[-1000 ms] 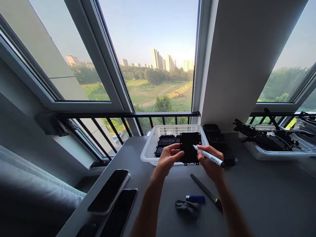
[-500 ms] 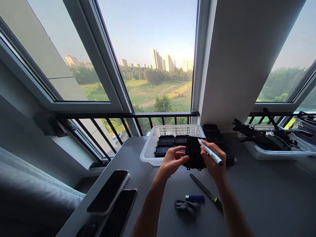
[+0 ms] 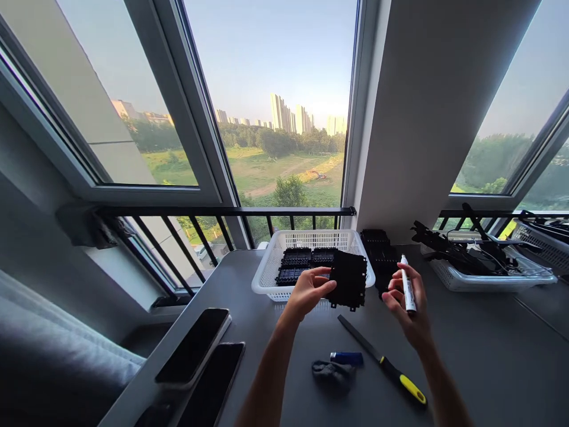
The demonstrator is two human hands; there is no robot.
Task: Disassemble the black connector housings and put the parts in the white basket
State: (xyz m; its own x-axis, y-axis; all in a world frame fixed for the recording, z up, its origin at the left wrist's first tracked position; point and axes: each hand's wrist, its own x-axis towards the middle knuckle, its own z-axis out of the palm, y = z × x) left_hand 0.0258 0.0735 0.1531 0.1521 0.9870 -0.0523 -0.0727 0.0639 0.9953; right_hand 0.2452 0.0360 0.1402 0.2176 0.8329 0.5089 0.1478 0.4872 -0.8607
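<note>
My left hand [image 3: 311, 292] pinches the left edge of a flat black plastic part [image 3: 349, 280] with small tabs along its edges, held above the table in front of the white basket [image 3: 267, 283]. To the right, my right hand [image 3: 411, 305] is closed around a white marker [image 3: 406, 284], its tip pointing up and away from the part. Inside the basket lie several similar black plastic parts [image 3: 296, 264]. More black parts [image 3: 377, 246] are stacked just right of the basket, partly behind my right hand.
On the grey table [image 3: 480, 362] lie a file with a yellow-black handle [image 3: 400, 379], a blue lighter [image 3: 347, 358] and a crumpled dark cloth [image 3: 333, 375]. Two phones [image 3: 195, 344] rest at the left. A second basket [image 3: 489, 281] of black pieces and cables stands at the right.
My right hand has drawn the marker off the black part and moved to the right, turning the marker more upright. My left hand still holds the part, now slightly tilted.
</note>
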